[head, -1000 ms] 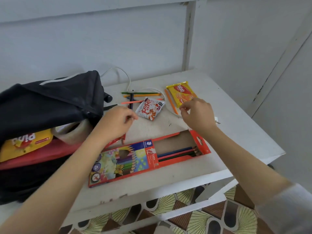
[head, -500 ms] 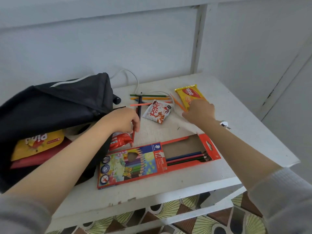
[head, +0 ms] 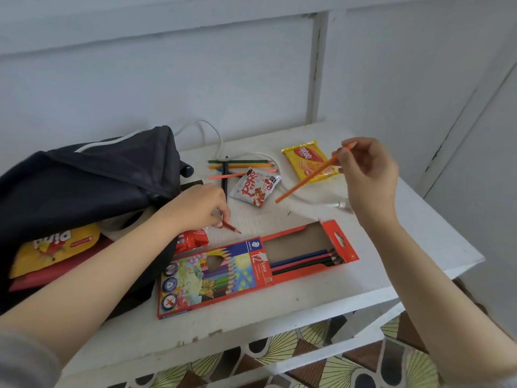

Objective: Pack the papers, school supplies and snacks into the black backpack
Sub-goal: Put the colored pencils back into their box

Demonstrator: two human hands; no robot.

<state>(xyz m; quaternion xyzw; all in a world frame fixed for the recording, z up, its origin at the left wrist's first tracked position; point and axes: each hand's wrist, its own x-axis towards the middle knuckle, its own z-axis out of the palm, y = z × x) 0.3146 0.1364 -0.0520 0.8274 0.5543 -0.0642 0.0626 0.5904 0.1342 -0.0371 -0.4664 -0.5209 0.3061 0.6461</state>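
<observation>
Head cam: my R hand (head: 369, 175) pinches orange pencil (head: 307, 177) in air; L hand (head: 195, 208) pinches red pencil (head: 230, 227) on table (head: 391, 247).

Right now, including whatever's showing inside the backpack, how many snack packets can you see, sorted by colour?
Yellow: 2, the nabati packet on the table and a yellow packet inside the backpack
White: 1, the white packet on the table
Red: 1, the red packet at the backpack's mouth
Total: 4
</observation>
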